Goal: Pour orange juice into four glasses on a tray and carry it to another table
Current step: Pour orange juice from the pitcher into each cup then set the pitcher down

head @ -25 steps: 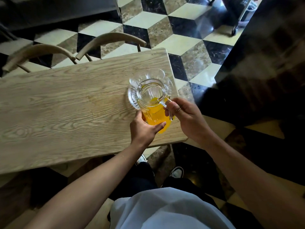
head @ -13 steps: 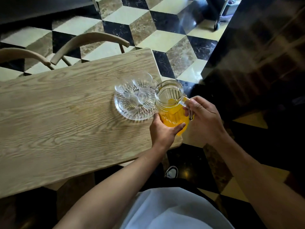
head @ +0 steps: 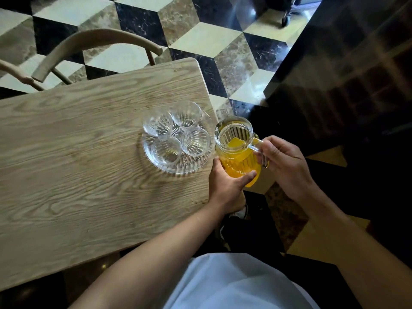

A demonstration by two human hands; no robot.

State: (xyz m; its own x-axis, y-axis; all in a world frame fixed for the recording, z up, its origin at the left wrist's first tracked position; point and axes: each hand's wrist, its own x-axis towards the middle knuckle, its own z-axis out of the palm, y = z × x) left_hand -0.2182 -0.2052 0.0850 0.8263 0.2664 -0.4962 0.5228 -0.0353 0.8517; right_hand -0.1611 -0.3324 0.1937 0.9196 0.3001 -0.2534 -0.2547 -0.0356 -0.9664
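A: What is lying beyond the person's fingers?

B: The wooden bench (head: 78, 163) is stretching off to the left of them, and a curved wooden chair (head: 98, 39) is standing at its far edge, on the checkered floor (head: 200, 36).

A: And on the bench?

B: A round glass tray (head: 176, 168) is sitting just left of the fingers, near the bench's right end. Four empty glasses (head: 177, 132) are standing on it, bunched together and touching.

A: Where is the juice sitting?

B: In a ribbed glass pitcher (head: 237, 152), just right of the tray and about over the bench's edge. It is showing orange juice (head: 238, 163) roughly two-thirds of the way up, and it is staying close to upright.

A: How are the hands gripping it?

B: The left hand (head: 227, 188) is cupping the lower body from the near side, fingers (head: 249, 176) wrapping under it. The right hand (head: 287, 166) is curling its fingers (head: 266, 151) closed around the handle (head: 259, 148) on the right.
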